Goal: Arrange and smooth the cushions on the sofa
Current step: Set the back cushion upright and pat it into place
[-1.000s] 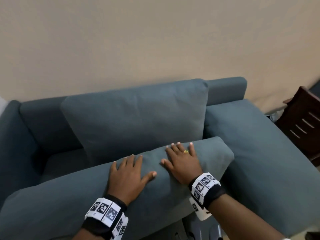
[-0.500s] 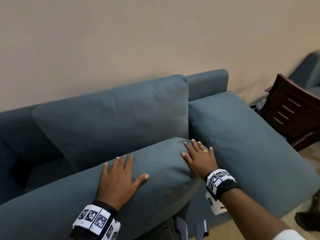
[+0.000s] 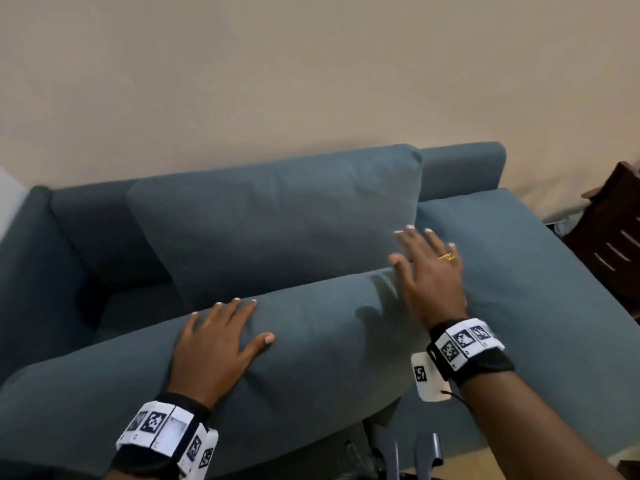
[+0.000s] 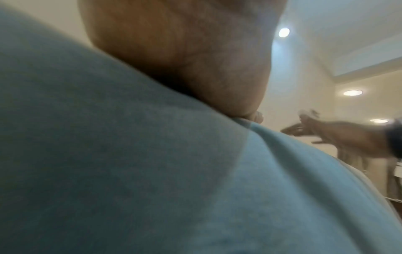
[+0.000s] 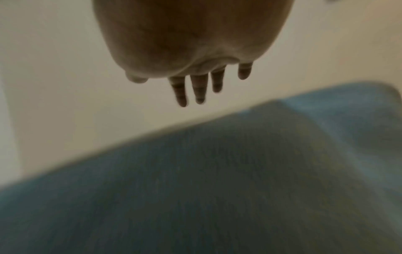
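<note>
A blue-grey sofa stands against a beige wall, its low backrest running along the wall. One back cushion leans upright against that backrest, its long side parallel to the wall. In front of it lies a second, long cushion, tilted out of line: its long axis runs from the sofa's near left corner up toward the middle of the seat, and its rounded right end points at the upright cushion's lower right corner. The near edge of this long cushion overhangs the front of the sofa.

The left hand lies flat on top of the long cushion, fingers straight and spread, thumb out to the side, pressing a shallow dent into the fabric. The right hand is released and grasps nothing; its fingers are straight and slightly apart, raised in the air above the long cushion's right end, and blurred. The right wrist view shows clear air between those fingers and the fabric below.

To the right of the long cushion, a wide stretch of seat lies bare up to the sofa's right edge. Beyond that edge stands a dark wooden chair. Left of the upright cushion, a shadowed gap reaches to the sofa's left arm.
</note>
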### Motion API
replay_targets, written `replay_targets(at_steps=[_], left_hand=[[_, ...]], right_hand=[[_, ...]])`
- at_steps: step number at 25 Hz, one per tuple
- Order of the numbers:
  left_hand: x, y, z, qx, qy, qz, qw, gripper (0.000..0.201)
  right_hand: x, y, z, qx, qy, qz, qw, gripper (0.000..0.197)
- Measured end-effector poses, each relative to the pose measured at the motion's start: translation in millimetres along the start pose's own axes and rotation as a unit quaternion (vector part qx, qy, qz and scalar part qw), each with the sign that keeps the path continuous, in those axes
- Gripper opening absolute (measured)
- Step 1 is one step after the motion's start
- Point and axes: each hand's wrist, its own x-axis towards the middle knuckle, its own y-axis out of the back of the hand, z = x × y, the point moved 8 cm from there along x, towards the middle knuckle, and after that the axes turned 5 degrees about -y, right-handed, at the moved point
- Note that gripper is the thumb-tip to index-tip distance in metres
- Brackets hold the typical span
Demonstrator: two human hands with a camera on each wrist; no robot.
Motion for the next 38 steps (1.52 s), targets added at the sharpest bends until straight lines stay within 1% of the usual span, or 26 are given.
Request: replay_targets(at_steps=[2,3,4,6,7,9,10,12,14,16,17,18,20,21,23,24,25,26,27,29,30,31,34,35,36,38], left_hand=[[-10,2,-53,0.005,0.039,0.006,0.999,0.097],[-16,4,-79,0.010,0.062,0.007,0.998,0.095],[-20,6,-103,0.006,0.083,0.008,0.996,0.091],[-34,9,-137,-0.006,0.110,0.012,0.994,0.085],[-37,10,-146,-0.005,0.112,0.011,0.994,0.083],[-52,16,-166,-0.010,0.115,0.017,0.993,0.076],[-60,21,-177,-0.019,0.117,0.033,0.992,0.075],[-77,32,-210,-0.054,0.121,0.065,0.989,0.073],[-96,36,-240,-0.098,0.132,0.087,0.983,0.070],[-109,31,-260,-0.101,0.136,0.091,0.981,0.062],[-114,24,-267,-0.102,0.140,0.086,0.981,0.055],[-117,18,-273,-0.135,0.148,0.084,0.976,0.049],[-123,5,-281,-0.259,0.163,0.103,0.947,0.044],[-123,4,-281,-0.303,0.160,0.127,0.931,0.040],[-128,12,-281,-0.352,0.152,0.184,0.905,0.033],[-128,13,-278,-0.378,0.155,0.204,0.890,0.035],[-133,14,-286,-0.408,0.175,0.215,0.870,0.040],[-136,12,-288,-0.445,0.205,0.211,0.846,0.047],[-142,1,-295,-0.492,0.239,0.199,0.813,0.053],[-148,-15,-301,-0.567,0.262,0.182,0.760,0.070],[-151,-19,-302,-0.591,0.258,0.173,0.745,0.079],[-152,-24,-304,-0.615,0.256,0.161,0.728,0.085],[-155,-25,-300,-0.716,0.222,0.143,0.647,0.072],[-156,-23,-296,-0.736,0.211,0.125,0.631,0.074],[-158,-23,-292,-0.748,0.203,0.106,0.623,0.083],[-165,-30,-291,-0.745,0.183,0.067,0.638,0.097]], right_hand=[[-5,-37,-31,-0.053,0.079,-0.041,0.995,0.098],[-6,-44,-43,-0.046,0.071,-0.058,0.995,0.100],[-3,-36,-56,-0.004,0.032,-0.046,0.998,0.090],[-7,-24,-93,0.027,0.031,-0.021,0.999,0.073],[-12,-31,-113,-0.005,0.066,-0.033,0.997,0.077],[-29,-76,-145,-0.107,0.156,-0.075,0.979,0.105],[-33,-85,-154,-0.110,0.156,-0.082,0.978,0.111],[-37,-69,-186,-0.025,0.128,-0.052,0.990,0.093],[-57,-69,-222,-0.035,0.161,-0.033,0.986,0.080],[-86,-113,-246,-0.120,0.234,-0.078,0.962,0.098],[-93,-129,-253,-0.139,0.236,-0.089,0.958,0.108],[-94,-132,-265,-0.104,0.228,-0.072,0.965,0.107],[-101,-122,-299,-0.041,0.217,-0.057,0.974,0.084],[-111,-124,-317,-0.057,0.240,-0.054,0.968,0.077],[-139,-158,-345,-0.135,0.308,-0.091,0.937,0.084],[-144,-168,-349,-0.143,0.321,-0.104,0.930,0.092],[-143,-167,-366,-0.106,0.312,-0.095,0.939,0.096],[-140,-153,-380,-0.037,0.293,-0.068,0.953,0.091],[-144,-150,-398,-0.005,0.300,-0.058,0.952,0.082],[-171,-172,-426,-0.082,0.366,-0.084,0.923,0.079],[-186,-194,-432,-0.156,0.399,-0.118,0.896,0.084],[-194,-205,-440,-0.185,0.410,-0.141,0.882,0.087],[-190,-185,-486,-0.044,0.390,-0.065,0.918,0.079],[-196,-189,-499,-0.046,0.403,-0.053,0.913,0.082],[-208,-206,-506,-0.101,0.428,-0.062,0.896,0.090],[-230,-253,-498,-0.222,0.444,-0.120,0.860,0.095]])
